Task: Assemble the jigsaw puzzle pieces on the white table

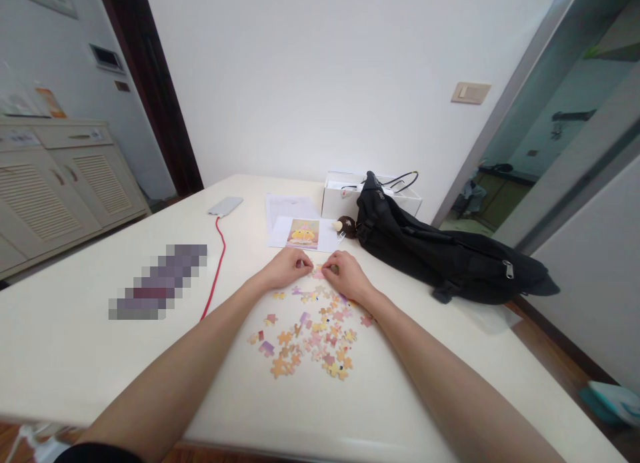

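My left hand (291, 266) is closed in a pinch, its thumb and fingertips at the left edge of a small pink and yellow jigsaw puzzle piece (318, 272). From the other side my right hand (346, 274) pinches at the same spot. The fingers partly cover what they hold, so I cannot tell whether it is one piece or two joined. Loose jigsaw pieces (315, 340) in orange, yellow, pink and purple lie scattered between my forearms. Just beyond my hands, a picture card (303, 234) with a yellow figure rests on white paper (277, 228).
A long black bag (430, 250) with a brown round charm (346, 226) lies on the right. Behind it stands a white box (340, 195) with cables. To the left are a power bank (225, 206), its red cable (219, 263) and a blurred-out item (160, 283) on the white table (75, 356).
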### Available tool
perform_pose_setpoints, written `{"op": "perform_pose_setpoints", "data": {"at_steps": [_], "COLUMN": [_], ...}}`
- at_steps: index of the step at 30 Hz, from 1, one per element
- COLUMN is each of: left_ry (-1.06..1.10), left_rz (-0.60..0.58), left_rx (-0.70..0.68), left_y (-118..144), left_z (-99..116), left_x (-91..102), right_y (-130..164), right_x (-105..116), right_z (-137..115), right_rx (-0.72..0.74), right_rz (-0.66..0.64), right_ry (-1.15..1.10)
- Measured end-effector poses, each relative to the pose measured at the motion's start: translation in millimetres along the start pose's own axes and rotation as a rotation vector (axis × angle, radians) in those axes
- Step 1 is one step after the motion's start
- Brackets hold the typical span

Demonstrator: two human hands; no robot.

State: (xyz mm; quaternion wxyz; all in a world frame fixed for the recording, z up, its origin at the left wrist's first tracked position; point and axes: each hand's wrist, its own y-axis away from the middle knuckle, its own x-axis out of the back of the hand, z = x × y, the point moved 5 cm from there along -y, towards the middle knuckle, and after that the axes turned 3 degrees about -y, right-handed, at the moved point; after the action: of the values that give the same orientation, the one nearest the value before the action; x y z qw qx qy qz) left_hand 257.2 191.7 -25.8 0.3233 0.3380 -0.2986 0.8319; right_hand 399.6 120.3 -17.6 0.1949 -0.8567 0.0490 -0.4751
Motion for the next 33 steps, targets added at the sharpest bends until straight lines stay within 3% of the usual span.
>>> {"op": "perform_pose_setpoints", "data": {"at_steps": [7,16,23,33], "left_ry": [-0.028,-0.087,-0.067,-0.007], "left_rz": [-0.006,0.047,0.057,0.095], "left_rx": [0.032,-0.033,0.038,-0.041], "left_y": [0.2,0.5,-0.1,-2.9], "left_z": [-2.4,-1.0,-4.5,0.7], "left_x": [-0.4,2.5,4.0,3.8], "right_y": [0.1,-0.1,0.3,0.4], "right_x": [0.4,-0.4,-0.3,-0.2], "right_z": [-0.9,-0.1,-0.2,-0.6], "right_rx": [0.003,0.002,0.007,-0.006], "right_rz": [-0.005,0.000,-0.006,-0.007], "right_ry": [0.005,0.000,0.007,0.006]}}
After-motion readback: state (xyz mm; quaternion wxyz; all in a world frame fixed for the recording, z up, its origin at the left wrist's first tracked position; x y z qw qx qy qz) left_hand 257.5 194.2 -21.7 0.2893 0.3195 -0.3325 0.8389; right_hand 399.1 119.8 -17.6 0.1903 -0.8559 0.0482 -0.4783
